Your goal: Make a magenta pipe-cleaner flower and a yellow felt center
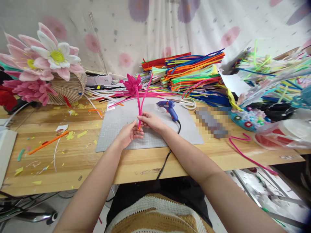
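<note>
At frame centre, above the grey mat, left hand and right hand pinch the base of the stem of an upright pink flower, judged light, soft and bendable, best gripped low on the stem.

A home craft workspace: a wooden table strewn with paper scraps, a grey cutting mat, a blue glue gun, stacked pipe cleaners (many colours) far right, finished fabric flowers far left, floral curtain behind.
</note>
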### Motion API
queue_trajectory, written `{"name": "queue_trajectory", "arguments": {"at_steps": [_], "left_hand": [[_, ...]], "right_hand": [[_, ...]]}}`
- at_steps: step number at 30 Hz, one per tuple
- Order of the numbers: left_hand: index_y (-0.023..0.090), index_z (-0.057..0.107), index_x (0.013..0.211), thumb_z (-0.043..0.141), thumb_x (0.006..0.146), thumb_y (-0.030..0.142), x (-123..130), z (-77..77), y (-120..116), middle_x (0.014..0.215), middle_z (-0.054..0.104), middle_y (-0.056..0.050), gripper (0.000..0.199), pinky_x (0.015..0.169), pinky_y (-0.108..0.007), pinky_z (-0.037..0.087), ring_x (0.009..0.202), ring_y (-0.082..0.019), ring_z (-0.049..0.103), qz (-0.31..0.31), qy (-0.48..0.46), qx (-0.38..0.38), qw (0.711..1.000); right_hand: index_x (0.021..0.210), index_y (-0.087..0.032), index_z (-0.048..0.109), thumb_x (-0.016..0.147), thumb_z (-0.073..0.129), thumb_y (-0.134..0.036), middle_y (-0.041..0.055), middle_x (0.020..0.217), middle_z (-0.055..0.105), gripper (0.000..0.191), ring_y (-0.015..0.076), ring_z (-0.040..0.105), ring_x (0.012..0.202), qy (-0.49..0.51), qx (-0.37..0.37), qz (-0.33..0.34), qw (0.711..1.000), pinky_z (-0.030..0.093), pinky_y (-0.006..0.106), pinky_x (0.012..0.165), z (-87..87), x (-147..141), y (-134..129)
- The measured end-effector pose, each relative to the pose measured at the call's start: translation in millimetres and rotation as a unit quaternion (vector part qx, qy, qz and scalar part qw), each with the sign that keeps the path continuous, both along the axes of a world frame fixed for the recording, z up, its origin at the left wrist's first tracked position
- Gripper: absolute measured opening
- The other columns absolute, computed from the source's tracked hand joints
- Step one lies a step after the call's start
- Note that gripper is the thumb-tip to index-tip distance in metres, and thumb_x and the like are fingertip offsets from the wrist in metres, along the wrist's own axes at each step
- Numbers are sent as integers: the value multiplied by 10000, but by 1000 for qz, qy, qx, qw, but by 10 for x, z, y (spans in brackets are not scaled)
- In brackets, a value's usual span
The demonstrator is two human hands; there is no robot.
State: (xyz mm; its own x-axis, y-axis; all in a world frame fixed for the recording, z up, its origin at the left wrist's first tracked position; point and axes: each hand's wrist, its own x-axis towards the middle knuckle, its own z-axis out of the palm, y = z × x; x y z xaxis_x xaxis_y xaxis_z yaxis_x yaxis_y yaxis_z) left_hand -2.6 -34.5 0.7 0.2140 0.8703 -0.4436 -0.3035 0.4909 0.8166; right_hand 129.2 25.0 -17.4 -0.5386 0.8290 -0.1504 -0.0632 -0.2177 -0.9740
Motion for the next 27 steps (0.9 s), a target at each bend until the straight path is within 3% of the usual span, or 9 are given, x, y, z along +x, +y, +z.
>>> {"name": "queue_trajectory", "arguments": {"at_steps": [4,9,16,23,27], "left_hand": [[100,573,690,574,783,160,20,-14,0,552,579,5,111,475,-180,490,463,-70,560,6,41,19,999],[105,558,666,546,791,115,-5,-11,9,526,574,12,126,434,-133,447,433,-52,548,0,25,-9,1000],[124,509,611,612,733,140,52,-4,-35,490,577,3,160,448,-176,452,422,-86,559,25,73,44,996],[135,524,641,653,691,234,107,-85,-30,480,572,21,170,453,-209,457,401,-90,535,104,128,145,976],[132,537,658,658,683,243,116,-40,-29,477,558,32,166,451,-201,451,410,-85,530,131,110,168,971]], "right_hand": [[713,-172,429,741,601,-363,-80,489,427,259,24,320,396,13,-1,6,1000,193,161,377,19,2,-15],[714,-169,430,681,649,-401,-94,482,397,321,21,300,398,38,-2,11,999,190,158,383,54,-7,-40],[710,-174,437,714,610,-383,-89,502,393,271,25,308,408,25,14,18,999,195,163,383,67,-3,-55],[715,-182,431,745,555,-388,-76,531,456,243,32,338,382,-17,79,-84,993,239,177,361,119,-61,-44],[711,-184,425,749,546,-367,-69,536,475,223,36,370,401,-50,126,-154,979,279,173,388,167,-104,-7]]}}
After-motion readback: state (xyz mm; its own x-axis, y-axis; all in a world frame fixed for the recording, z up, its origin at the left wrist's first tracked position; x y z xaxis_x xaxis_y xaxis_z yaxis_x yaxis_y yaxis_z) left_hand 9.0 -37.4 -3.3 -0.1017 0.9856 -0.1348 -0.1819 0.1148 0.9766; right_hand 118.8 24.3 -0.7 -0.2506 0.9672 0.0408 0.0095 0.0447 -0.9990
